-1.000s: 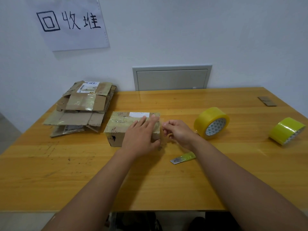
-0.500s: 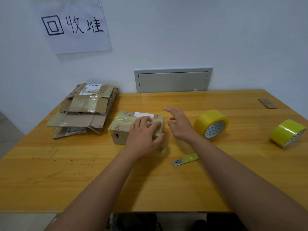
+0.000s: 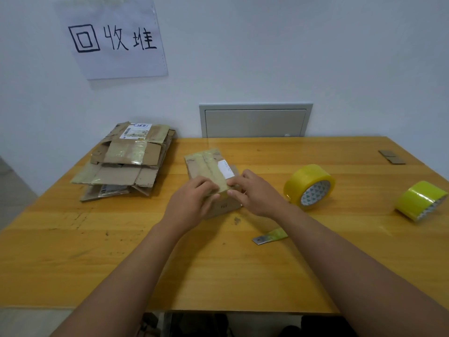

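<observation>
A small taped cardboard box (image 3: 206, 164) with a white label sits in the middle of the wooden table (image 3: 218, 268), its long side now pointing away from me. My left hand (image 3: 192, 203) grips its near left corner, fingers curled over the top edge. My right hand (image 3: 257, 193) holds the near right side, fingers curled against the box's top and side. The near end of the box is hidden behind both hands.
A pile of flattened cardboard boxes (image 3: 126, 161) lies at the back left. Two yellow tape rolls (image 3: 309, 186) (image 3: 421, 199) stand to the right. A small blade wrapped in tape (image 3: 269, 236) lies near my right forearm. Cardboard scraps (image 3: 391, 156) sit far right.
The box has been turned about a quarter turn, from lying crosswise to pointing away from me. My right hand came back from open in the air onto the box.
</observation>
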Demonstrator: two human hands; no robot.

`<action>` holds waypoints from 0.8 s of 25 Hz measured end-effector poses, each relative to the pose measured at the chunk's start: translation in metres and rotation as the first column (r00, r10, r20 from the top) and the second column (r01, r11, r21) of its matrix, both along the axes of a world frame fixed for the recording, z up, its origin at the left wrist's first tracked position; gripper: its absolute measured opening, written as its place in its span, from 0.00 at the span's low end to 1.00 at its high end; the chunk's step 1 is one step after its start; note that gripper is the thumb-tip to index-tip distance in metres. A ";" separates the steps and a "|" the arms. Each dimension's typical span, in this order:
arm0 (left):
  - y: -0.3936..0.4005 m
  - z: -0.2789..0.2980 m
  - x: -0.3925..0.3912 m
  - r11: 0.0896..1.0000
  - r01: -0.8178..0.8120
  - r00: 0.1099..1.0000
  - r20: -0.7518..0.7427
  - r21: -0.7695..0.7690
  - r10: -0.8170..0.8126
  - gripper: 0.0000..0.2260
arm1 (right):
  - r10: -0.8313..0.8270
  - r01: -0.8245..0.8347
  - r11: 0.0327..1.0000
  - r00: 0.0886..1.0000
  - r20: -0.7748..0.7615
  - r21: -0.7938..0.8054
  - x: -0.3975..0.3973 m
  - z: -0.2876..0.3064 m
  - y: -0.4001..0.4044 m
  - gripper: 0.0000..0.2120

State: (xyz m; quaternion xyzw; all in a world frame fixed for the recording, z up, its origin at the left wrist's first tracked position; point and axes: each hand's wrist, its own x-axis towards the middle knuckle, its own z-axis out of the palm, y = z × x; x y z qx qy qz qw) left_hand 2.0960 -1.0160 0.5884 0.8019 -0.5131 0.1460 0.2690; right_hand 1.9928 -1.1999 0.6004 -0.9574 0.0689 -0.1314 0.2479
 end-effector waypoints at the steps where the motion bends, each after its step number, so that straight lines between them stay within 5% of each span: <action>1: 0.002 -0.003 0.002 1.000 0.011 1.000 0.006 -0.028 -0.011 0.09 | 0.005 -0.006 1.000 1.000 -0.026 -0.014 0.000 0.003 0.001 0.17; 9: 0.013 -0.009 0.011 0.999 0.022 0.998 -0.060 -0.033 -0.024 0.09 | -0.034 0.036 0.953 0.999 0.011 -0.299 0.012 -0.002 0.021 0.19; 20: 0.012 -0.020 0.011 0.995 -0.007 0.996 -0.091 -0.102 -0.002 0.08 | -0.070 0.090 0.954 0.994 0.081 -0.286 0.008 -0.013 0.033 0.16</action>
